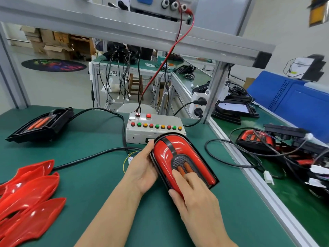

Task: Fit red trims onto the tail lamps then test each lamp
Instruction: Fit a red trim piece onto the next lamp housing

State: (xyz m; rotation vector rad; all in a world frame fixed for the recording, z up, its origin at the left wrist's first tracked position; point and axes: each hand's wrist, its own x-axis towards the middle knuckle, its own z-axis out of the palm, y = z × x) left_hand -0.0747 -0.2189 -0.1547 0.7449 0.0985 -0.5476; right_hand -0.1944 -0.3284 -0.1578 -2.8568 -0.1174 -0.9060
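Observation:
A tail lamp with a glossy red trim over its face lies tilted on the green mat, just in front of the test box. My left hand grips the lamp's left edge. My right hand holds its near end, fingers pressing on the red trim beside the two orange bars. A pile of loose red trims lies at the near left. Another tail lamp with no trim sits at the far left.
The test box carries a row of red, green and yellow buttons, with black cables running across the mat. More lamps and tangled wiring crowd the right bench beyond an aluminium rail. A frame post stands behind the box.

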